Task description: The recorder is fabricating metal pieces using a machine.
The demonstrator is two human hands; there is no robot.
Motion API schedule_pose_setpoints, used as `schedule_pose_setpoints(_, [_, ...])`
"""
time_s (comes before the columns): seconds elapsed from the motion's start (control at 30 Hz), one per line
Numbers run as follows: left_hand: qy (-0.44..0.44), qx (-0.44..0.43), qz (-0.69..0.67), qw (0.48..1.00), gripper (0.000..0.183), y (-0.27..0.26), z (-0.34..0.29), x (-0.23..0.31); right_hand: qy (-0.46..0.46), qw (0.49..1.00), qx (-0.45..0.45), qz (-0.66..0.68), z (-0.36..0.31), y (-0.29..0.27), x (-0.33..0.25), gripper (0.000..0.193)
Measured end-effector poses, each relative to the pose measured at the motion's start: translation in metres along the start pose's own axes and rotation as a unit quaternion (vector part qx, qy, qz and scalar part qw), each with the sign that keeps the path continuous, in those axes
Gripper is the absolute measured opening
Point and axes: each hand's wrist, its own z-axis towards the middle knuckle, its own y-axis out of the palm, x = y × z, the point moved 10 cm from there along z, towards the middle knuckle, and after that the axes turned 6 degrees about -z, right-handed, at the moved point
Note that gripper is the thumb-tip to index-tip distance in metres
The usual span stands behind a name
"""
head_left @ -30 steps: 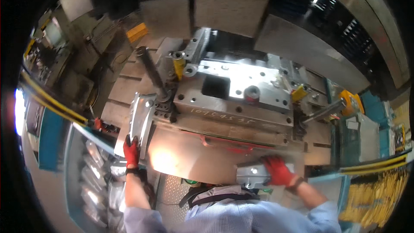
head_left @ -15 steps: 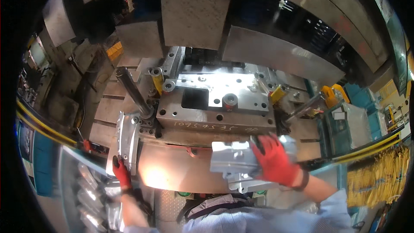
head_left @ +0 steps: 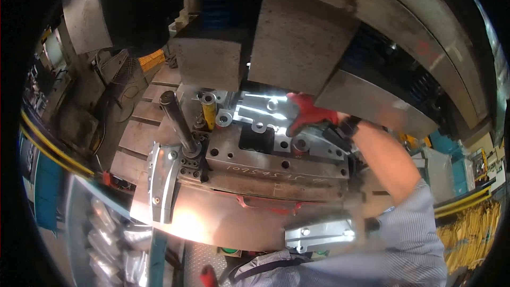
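My right hand (head_left: 314, 115), in a red glove, reaches far forward under the raised upper part of the press. It grips the right end of a shiny stamped sheet-metal part (head_left: 260, 110), which is over the die block (head_left: 276, 169). My left hand (head_left: 208, 276), also gloved in red, shows only a little at the lower edge; its fingers cannot be made out. A curved stamped metal part (head_left: 161, 183) lies at the left front of the press. Another stamped part (head_left: 320, 235) is at the near right, close to my body.
A steel guide post (head_left: 178, 119) rises left of the die, next to a yellow pin (head_left: 208, 112). Heavy upper die blocks (head_left: 303, 40) hang overhead. A bin (head_left: 79, 234) of metal parts stands at the lower left. Yellow strips (head_left: 473, 228) are stacked at the right.
My right hand has carried one metal part from the near right forward onto the die area, uncovering another part. My left hand has left the curved part and drawn back toward my body.
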Motion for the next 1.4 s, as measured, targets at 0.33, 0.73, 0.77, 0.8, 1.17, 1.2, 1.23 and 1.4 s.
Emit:
schedule_pose_setpoints(0.33, [-0.01, -0.107, -0.04, 0.993, 0.043, 0.036, -0.015, 0.057, -0.07, 0.99, -0.077, 0.097, 0.059, 0.053, 0.076, 0.086])
schedule_pose_setpoints(0.73, [0.033, -0.008, -0.219, 0.975, 0.026, 0.028, 0.004, 0.144, 0.001, 0.998, 0.052, -0.024, -0.021, 0.029, 0.029, 0.061])
schedule_pose_setpoints(0.77, [0.039, 0.017, -0.228, 0.973, 0.023, 0.026, -0.005, 0.154, 0.008, 0.998, 0.059, -0.035, -0.02, 0.022, 0.018, 0.06])
schedule_pose_setpoints(0.8, [0.044, 0.039, -0.234, 0.97, 0.019, 0.026, -0.013, 0.165, 0.017, 0.997, 0.059, -0.043, -0.019, 0.025, 0.015, 0.06])
schedule_pose_setpoints(1.17, [0.046, -0.193, -0.046, 0.979, 0.042, 0.087, -0.051, 0.186, -0.02, 0.928, 0.176, 0.327, -0.247, 0.09, -0.052, 0.057])
schedule_pose_setpoints(1.2, [0.033, -0.214, -0.057, 0.975, 0.048, 0.09, -0.049, 0.176, 0.034, 0.91, 0.125, 0.394, -0.269, 0.113, -0.054, 0.056])
schedule_pose_setpoints(1.23, [0.042, -0.218, -0.008, 0.975, 0.051, 0.093, -0.049, 0.175, 0.139, 0.884, 0.044, 0.444, -0.292, 0.15, -0.049, 0.055])
schedule_pose_setpoints(1.4, [0.067, -0.269, 0.06, 0.959, 0.066, 0.123, -0.04, 0.162, 0.229, 0.815, -0.115, 0.52, -0.369, 0.324, -0.036, 0.048])
